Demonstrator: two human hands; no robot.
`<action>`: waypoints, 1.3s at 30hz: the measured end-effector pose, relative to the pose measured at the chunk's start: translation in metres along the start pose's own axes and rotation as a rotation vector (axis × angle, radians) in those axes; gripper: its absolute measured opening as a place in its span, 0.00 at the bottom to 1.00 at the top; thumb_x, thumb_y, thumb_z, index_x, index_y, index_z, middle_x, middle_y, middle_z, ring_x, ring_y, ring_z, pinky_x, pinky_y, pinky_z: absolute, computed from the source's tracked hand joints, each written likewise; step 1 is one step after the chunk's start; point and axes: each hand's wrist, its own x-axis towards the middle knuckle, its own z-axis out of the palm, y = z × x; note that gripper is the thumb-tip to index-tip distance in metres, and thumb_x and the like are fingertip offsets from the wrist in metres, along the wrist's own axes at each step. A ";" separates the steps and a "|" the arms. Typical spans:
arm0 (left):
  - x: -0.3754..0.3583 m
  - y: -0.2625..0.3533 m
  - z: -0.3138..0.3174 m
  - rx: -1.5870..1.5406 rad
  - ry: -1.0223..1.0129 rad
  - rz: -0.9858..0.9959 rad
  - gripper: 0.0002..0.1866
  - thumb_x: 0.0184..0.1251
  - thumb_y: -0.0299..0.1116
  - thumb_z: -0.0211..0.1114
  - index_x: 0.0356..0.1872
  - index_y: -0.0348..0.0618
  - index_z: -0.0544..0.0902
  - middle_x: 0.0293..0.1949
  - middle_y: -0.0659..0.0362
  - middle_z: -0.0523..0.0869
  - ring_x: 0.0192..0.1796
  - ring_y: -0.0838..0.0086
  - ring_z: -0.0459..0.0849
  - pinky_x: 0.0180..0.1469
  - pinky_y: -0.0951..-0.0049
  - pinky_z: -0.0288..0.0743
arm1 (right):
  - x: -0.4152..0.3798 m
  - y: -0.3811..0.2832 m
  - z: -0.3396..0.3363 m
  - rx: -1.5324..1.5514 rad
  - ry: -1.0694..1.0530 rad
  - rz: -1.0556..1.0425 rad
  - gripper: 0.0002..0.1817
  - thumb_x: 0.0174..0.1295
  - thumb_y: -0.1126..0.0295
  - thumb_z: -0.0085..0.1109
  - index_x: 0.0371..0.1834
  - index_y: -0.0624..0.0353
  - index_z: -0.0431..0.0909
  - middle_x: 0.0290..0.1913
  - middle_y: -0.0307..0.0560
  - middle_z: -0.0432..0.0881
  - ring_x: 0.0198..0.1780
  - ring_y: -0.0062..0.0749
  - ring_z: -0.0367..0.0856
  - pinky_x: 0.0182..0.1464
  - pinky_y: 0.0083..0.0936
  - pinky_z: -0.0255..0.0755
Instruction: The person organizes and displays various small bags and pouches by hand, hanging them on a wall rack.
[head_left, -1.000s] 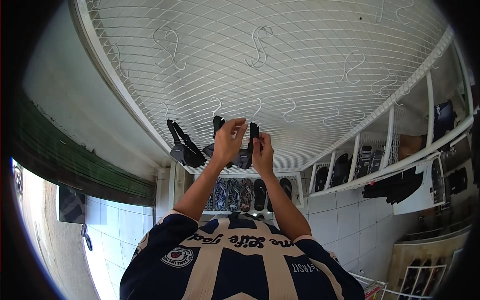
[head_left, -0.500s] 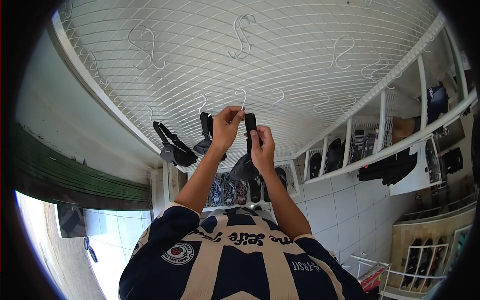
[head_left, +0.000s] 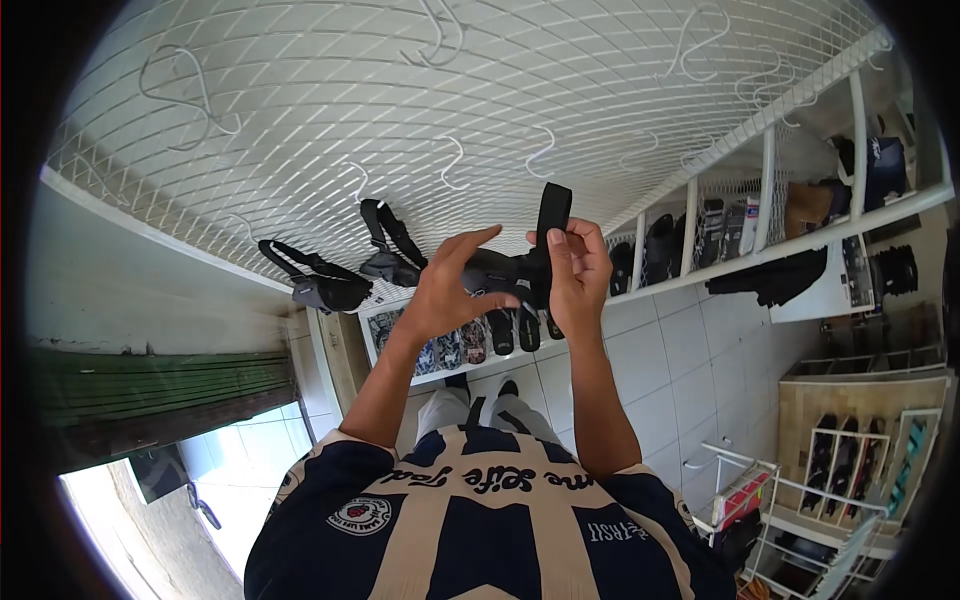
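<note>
In my right hand (head_left: 580, 272) is the black strap of a small black-and-grey waist bag (head_left: 490, 272), pinched between thumb and fingers, with a strap loop standing up above the hand. My left hand (head_left: 448, 285) is open beside the bag's body, thumb and fingers spread apart, and covers part of it. Two similar waist bags hang to the left on white S-hooks: a nearer bag (head_left: 390, 262) and a farther bag (head_left: 335, 290). A bare S-hook (head_left: 455, 165) on the white wire mesh is just above my hands.
The wire mesh panel (head_left: 300, 120) fills the wall ahead, with several more S-hooks. Below my hands, several flip-flops (head_left: 474, 340) lie in a white-edged display. A white rack (head_left: 735, 268) with shoes and caps runs along the right. A wire stand (head_left: 745, 500) stands lower right.
My left hand has come away from the hook and strap, lowered and spread open. My right hand has carried the waist bag off to the right. The view has shifted.
</note>
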 end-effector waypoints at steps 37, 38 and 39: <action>-0.302 0.444 0.455 -0.663 -1.696 0.150 0.26 0.67 0.44 0.74 0.56 0.36 0.80 0.44 0.59 0.86 0.46 0.76 0.84 0.51 0.74 0.78 | -0.638 -0.146 -0.454 0.046 1.377 -0.144 0.17 0.74 0.72 0.55 0.62 0.64 0.77 0.45 0.42 0.84 0.45 0.22 0.81 0.50 0.22 0.75; -0.314 0.454 0.468 -0.637 -1.714 0.122 0.25 0.68 0.46 0.73 0.55 0.36 0.81 0.43 0.59 0.86 0.45 0.77 0.83 0.49 0.74 0.78 | -0.655 -0.143 -0.456 -0.019 1.371 -0.114 0.16 0.74 0.72 0.54 0.62 0.65 0.77 0.45 0.42 0.84 0.45 0.22 0.82 0.52 0.22 0.75; -0.325 0.465 0.480 -0.615 -1.701 0.141 0.23 0.70 0.47 0.71 0.52 0.36 0.83 0.43 0.59 0.86 0.44 0.78 0.83 0.48 0.75 0.77 | -0.665 -0.149 -0.451 0.120 1.350 -0.049 0.15 0.75 0.71 0.53 0.60 0.65 0.78 0.44 0.41 0.85 0.46 0.22 0.82 0.53 0.21 0.75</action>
